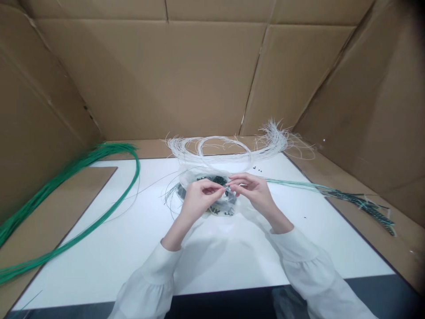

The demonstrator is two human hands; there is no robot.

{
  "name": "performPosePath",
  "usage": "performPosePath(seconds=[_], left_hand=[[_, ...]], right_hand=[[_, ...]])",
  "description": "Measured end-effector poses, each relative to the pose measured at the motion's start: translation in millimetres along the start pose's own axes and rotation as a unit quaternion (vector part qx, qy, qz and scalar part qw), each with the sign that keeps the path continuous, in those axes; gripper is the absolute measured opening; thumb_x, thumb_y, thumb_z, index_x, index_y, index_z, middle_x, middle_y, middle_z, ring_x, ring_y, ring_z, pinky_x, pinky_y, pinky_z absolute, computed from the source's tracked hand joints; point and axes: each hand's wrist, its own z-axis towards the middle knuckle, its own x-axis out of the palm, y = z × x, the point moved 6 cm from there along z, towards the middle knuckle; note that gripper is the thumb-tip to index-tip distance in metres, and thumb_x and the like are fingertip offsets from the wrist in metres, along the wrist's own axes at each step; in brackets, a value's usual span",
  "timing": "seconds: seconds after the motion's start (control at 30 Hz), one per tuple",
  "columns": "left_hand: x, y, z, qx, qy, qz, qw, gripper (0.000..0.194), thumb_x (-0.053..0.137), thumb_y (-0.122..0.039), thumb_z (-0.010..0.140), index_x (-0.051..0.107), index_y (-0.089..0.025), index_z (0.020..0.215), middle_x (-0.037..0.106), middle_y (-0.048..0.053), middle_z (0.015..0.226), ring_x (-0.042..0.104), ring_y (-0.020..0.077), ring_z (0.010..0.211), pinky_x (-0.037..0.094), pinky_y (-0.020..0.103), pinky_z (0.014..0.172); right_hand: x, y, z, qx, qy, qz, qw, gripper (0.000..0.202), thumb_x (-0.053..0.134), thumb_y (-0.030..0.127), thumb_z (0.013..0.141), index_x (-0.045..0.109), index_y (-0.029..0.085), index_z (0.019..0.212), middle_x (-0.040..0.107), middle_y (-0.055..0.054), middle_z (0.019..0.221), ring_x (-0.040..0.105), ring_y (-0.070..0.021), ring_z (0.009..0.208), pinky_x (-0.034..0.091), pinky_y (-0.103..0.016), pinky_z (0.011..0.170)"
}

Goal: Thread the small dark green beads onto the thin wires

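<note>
My left hand (pixel 202 195) and my right hand (pixel 250 188) meet fingertip to fingertip over a clear plastic bag (pixel 227 212) with dark lettering. Thumb and fingers are pinched together on both hands. Whatever lies between the fingertips is too small to make out. Small dark pieces (pixel 219 180) fill the bag's opening, just behind my fingers. Thin wire ends (pixel 171 195) fan out at the bag's left side. Behind my right hand, a bunch of thin green wires (pixel 299 183) stretches off to the right.
A thick green wire bundle (pixel 129 177) curves along the left. Coiled white wires (pixel 226 155) lie at the back. Dark-tipped strands (pixel 368 206) overhang the white board's (pixel 133 261) right edge. Several tiny black bits (pixel 255 168) lie behind my right hand. Cardboard walls (pixel 149 79) surround the board.
</note>
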Motion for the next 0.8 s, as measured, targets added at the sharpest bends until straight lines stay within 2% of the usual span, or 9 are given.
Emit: performPosePath(seconds=[0.23,0.5,0.8], left_hand=[[0.4,0.7,0.4,-0.007,-0.002,0.001,1.0,0.015,0.064,-0.026,0.069,0.07,-0.012,0.069,0.066,0.007,0.07,0.058,0.0146,0.062,0.044,0.023,0.057],[0.4,0.7,0.5,-0.004,-0.004,0.01,1.0,0.014,0.064,-0.024,0.069,0.07,-0.011,0.069,0.065,0.007,0.069,0.057,0.0138,0.06,0.043,0.022,0.056],[-0.6,1.7,0.3,0.003,-0.009,0.014,1.0,0.015,0.063,-0.025,0.07,0.07,-0.012,0.07,0.065,0.007,0.07,0.057,0.0139,0.061,0.044,0.023,0.057]], right_hand=[[-0.2,1.5,-0.1,-0.005,-0.006,0.001,1.0,0.021,0.072,0.026,0.062,0.067,0.017,0.08,0.07,-0.004,0.072,0.061,-0.0134,0.061,0.047,-0.022,0.049],[-2.3,-2.6,0.6,-0.018,0.012,-0.068,0.997,0.024,0.07,0.03,0.066,0.066,0.017,0.087,0.07,-0.006,0.077,0.064,-0.0172,0.069,0.048,-0.025,0.053],[-2.8,-1.6,-0.4,-0.021,0.005,-0.077,0.997,0.024,0.07,0.031,0.066,0.066,0.017,0.085,0.07,-0.006,0.078,0.064,-0.0176,0.07,0.048,-0.025,0.054]])
